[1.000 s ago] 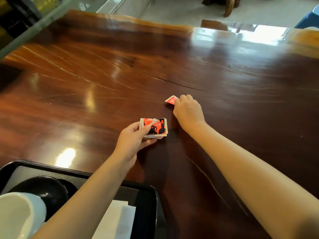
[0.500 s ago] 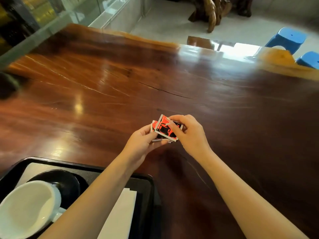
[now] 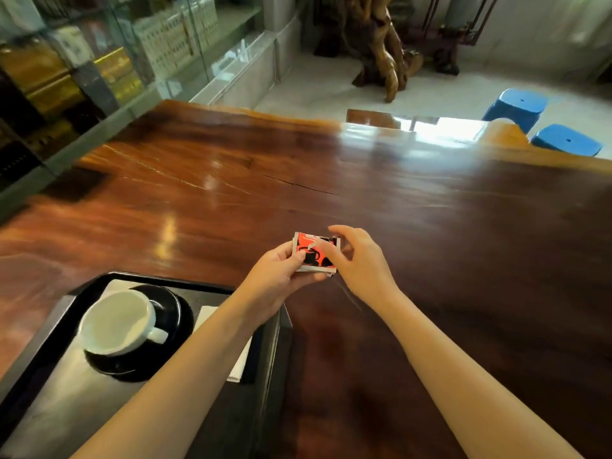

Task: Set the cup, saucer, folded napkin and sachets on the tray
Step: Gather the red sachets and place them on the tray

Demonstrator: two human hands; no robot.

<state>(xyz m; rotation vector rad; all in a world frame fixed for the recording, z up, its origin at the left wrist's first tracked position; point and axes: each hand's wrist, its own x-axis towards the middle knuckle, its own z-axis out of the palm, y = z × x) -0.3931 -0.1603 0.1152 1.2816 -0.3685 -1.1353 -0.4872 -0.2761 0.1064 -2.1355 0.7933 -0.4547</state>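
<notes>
Here I am holding the sachets [image 3: 314, 252], a small red-and-black stack, pinched in my left hand [image 3: 276, 279] with the thumb lying across the top face. My right hand [image 3: 359, 263] is hovering just beside the stack on its right, fingers spread and curled loosely; its fingertips are reaching the stack's far edge, though I cannot tell whether they are actually gripping it. Both hands are meeting above the dark wooden table [image 3: 430, 243], the stack lifted clear of its surface.

Below and to the left of my left hand, the black tray [image 3: 43, 352] is sitting on the table, my left forearm crossing over its right side. On the tray, the white cup [image 3: 116, 321] is standing upright on the black saucer [image 3: 172, 309], its handle pointing toward my left forearm. Just right of the saucer, the folded napkin [image 3: 207, 314] is lying flat on the tray, partly hidden under that same forearm. Far beyond my right hand, two blue stools [image 3: 516, 106] are standing past the table's far edge.
</notes>
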